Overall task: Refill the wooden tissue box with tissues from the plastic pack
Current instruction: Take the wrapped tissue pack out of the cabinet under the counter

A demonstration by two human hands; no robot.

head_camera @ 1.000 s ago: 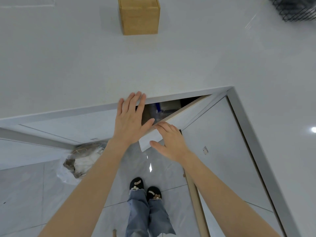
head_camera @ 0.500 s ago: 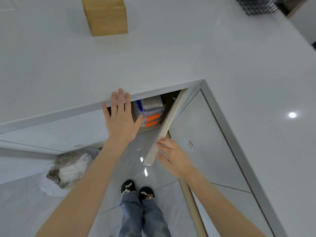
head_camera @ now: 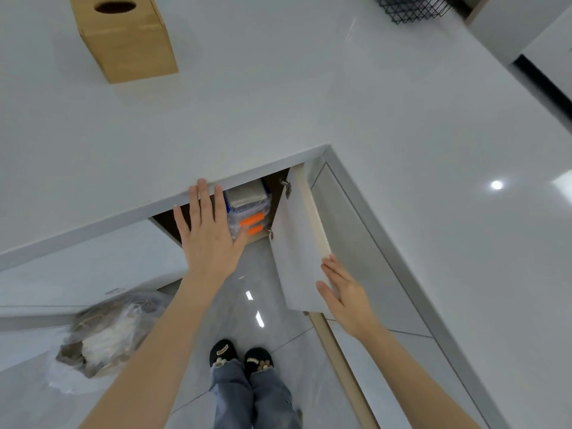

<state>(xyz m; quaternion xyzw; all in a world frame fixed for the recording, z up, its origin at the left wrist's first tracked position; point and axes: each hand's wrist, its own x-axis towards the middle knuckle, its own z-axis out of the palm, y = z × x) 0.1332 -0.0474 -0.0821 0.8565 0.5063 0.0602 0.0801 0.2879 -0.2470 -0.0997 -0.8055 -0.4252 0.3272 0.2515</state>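
The wooden tissue box (head_camera: 123, 38) stands on the white counter (head_camera: 278, 97) at the far left, its oval top slot dark. Below the counter's inner corner a white cabinet door (head_camera: 297, 243) is swung wide. Inside the cabinet lie stacked clear plastic packs (head_camera: 249, 209) with orange and blue markings. My left hand (head_camera: 207, 236) is spread flat in front of the opening, fingertips at the counter edge, touching the packs' left side. My right hand (head_camera: 343, 292) rests open against the door's lower edge, holding nothing.
A black wire basket (head_camera: 408, 7) sits at the counter's far right. A crumpled plastic bag (head_camera: 105, 332) with white contents lies on the tiled floor at the left. My feet in black slippers (head_camera: 241, 357) stand below the cabinet.
The cabinet door has swung from barely ajar to wide open, pushed by my right hand, revealing the packs. My left hand has stayed at the counter edge. The view has shifted right.
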